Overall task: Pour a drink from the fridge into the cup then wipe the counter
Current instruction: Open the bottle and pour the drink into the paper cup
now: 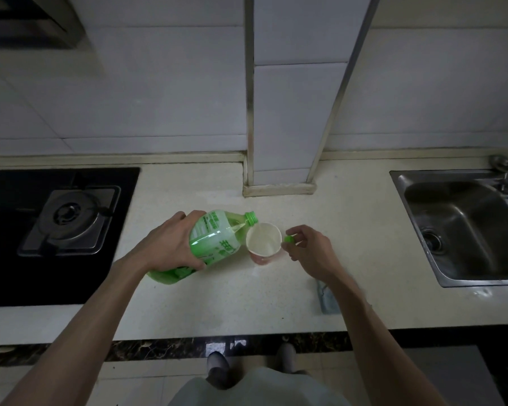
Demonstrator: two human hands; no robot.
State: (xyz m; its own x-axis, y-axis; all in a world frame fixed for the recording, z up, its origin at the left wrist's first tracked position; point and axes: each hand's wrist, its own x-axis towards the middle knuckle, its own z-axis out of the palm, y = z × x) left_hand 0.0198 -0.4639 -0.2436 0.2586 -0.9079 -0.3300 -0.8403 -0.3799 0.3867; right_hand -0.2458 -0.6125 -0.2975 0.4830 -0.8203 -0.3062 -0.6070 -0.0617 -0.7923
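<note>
Bottle tipped to the cup on the kitchen surface, as we see it from the head camera.

From left to right we find: the stove (68, 221), set into the surface (217, 303); the left hand (170, 244), its fingers and thumb curled round the body of the green bottle (214, 238), which lies steeply tilted with its uncapped mouth at the left rim of the cup (263, 240); the cup itself, upright on the surface near its middle, in front of the tiled pillar; the right hand (311, 250), just beside the cup, pinching the green cap (289, 239) between thumb and fingertips; a grey-blue cloth (329, 300), partly hidden under the right forearm; and the steel sink (464, 227) at the far right. We cannot tell how full the cup is.
</note>
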